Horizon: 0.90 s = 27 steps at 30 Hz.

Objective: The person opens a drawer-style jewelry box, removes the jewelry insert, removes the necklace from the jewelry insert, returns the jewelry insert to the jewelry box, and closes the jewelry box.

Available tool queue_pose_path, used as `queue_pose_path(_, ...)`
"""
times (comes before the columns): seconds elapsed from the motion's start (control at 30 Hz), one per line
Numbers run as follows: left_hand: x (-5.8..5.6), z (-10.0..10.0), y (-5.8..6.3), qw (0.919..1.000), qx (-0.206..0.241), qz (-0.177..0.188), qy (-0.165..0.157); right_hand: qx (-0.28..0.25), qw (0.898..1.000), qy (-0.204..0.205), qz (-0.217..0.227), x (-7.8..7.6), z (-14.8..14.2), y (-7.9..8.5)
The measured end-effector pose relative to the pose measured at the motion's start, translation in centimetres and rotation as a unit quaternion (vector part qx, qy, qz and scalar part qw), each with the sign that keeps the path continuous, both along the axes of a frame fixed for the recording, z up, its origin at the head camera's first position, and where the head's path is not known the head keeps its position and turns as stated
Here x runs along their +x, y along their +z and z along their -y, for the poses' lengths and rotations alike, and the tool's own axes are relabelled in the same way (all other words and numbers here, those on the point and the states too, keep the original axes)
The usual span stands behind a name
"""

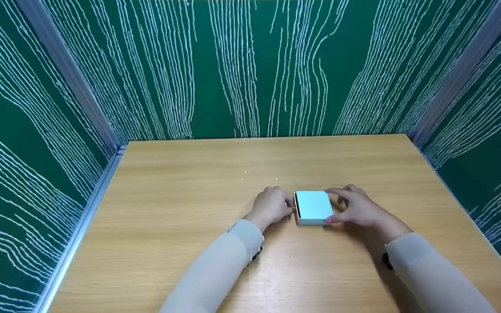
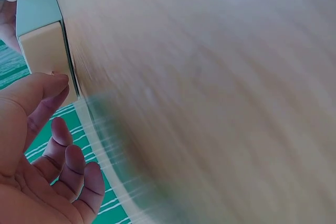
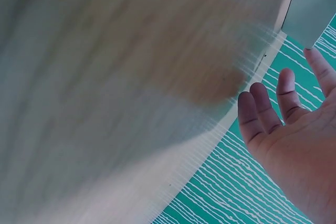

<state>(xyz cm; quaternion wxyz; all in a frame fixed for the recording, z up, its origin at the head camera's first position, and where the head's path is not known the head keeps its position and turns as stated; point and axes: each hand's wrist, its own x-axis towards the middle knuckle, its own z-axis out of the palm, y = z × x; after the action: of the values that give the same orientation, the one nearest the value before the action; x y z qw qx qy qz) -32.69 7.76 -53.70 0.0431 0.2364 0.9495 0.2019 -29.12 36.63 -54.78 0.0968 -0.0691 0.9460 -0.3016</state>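
A small light-blue box (image 1: 314, 206) lies on the wooden table, right of the middle. Its left end is a tan drawer front (image 2: 44, 50), with a dark gap along the top edge in the head view. My left hand (image 1: 270, 205) is at this front; thumb and index finger pinch a tiny pull on it, mostly hidden by the fingertips. The other left fingers are loosely bent. From the right side my right hand (image 1: 357, 208) holds the blue sleeve between thumb and index finger, on its near and far edges. In the right wrist view a fingertip touches the sleeve's corner.
Several tiny pale crumbs (image 1: 276, 178) lie on the table (image 1: 181, 182) beyond the left hand. Green panels (image 1: 268, 69) with white wavy lines stand along the back and both sides, joined by grey metal posts (image 1: 70, 65).
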Motion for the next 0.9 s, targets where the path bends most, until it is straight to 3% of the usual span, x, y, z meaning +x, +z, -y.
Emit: queue_pose_path(0.9,-0.06,1.01,-0.04,1.0,-0.001,0.007,0.001,-0.004,1.0,-0.004,0.009,0.12,0.15,0.27)
